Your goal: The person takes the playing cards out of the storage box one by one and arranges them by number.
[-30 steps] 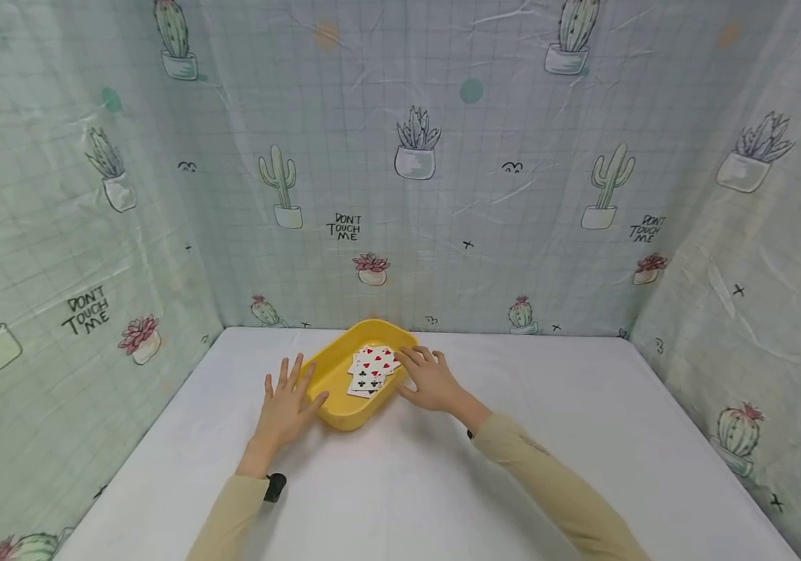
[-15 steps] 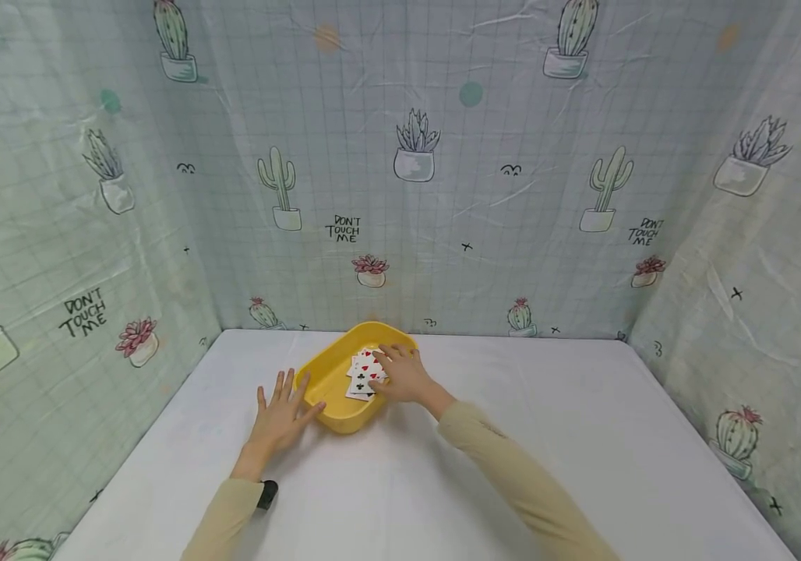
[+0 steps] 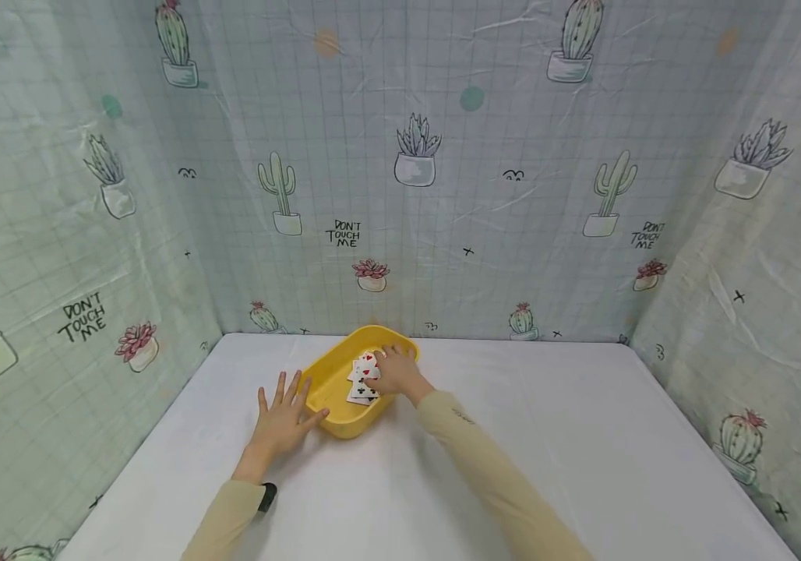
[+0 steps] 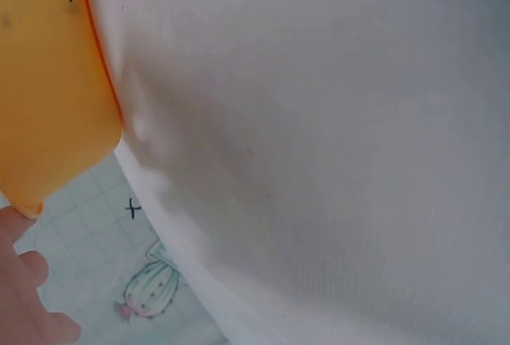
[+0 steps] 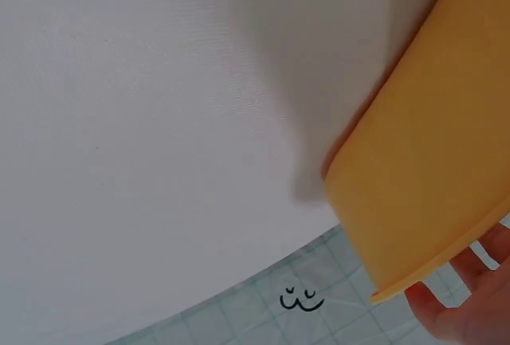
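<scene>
A yellow plastic basin (image 3: 347, 427) stands at an angle on the white table, with several playing cards (image 3: 364, 389) lying face up inside; hearts and clubs show. Spread fingers of my left hand (image 3: 281, 421) lie against the basin's near left rim; in the left wrist view, fingertips (image 4: 16, 221) touch its edge. Over the right rim reaches my right hand (image 3: 397, 374), its fingers above the cards and covering part of them. A gap shows between its thumb and fingers. In the right wrist view, the basin wall (image 5: 422, 146) hides the cards and the fingertips.
A white-covered table (image 3: 513, 452) extends to both sides and in front of the basin. Close behind it rises a cactus-printed cloth (image 3: 471, 195), which also hangs along the left and right sides.
My right hand has moved left and inward, from the basin's right rim to over the cards, covering more of them. My left hand stays at the left rim with little shift.
</scene>
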A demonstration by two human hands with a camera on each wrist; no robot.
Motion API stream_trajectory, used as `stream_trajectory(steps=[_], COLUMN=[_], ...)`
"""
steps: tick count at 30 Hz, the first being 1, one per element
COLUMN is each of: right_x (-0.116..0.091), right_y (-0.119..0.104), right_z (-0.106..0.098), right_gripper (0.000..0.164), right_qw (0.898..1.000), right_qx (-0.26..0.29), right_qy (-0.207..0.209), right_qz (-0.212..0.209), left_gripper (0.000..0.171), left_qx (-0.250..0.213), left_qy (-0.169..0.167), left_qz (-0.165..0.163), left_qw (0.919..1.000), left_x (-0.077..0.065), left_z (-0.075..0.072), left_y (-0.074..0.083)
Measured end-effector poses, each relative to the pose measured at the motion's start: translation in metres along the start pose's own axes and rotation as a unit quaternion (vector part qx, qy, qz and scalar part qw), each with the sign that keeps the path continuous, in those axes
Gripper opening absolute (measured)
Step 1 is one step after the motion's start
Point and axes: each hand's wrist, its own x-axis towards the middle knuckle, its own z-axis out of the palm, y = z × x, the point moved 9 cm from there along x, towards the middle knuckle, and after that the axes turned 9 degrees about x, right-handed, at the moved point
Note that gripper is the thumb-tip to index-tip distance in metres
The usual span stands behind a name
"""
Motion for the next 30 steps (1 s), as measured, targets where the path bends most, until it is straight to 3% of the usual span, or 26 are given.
stream_trajectory(steps=[11,23,30], right_x=[0.005,0.018,0.02], right_y=[0.01,0.013,0.012], right_z=[0.016,0.017,0.017], right_gripper=[0.071,0.076,0.073], right_qw=[0.998,0.995,0.996], right_qx=[0.011,0.045,0.025], right_qy=[-0.033,-0.042,-0.049], right_qz=[0.05,0.073,0.073], left_gripper=[0.082,0.081,0.081], left_qx=[-0.016,0.014,0.017], left_qy=[-0.013,-0.001,-0.005], left_qz=[-0.005,-0.003,-0.002], left_qw=[0.9998,0.9999,0.9998], left_x=[-0.001,0.001,0.001], left_z=[0.006,-0.002,-0.004], left_y=[0.002,0.003,0.004])
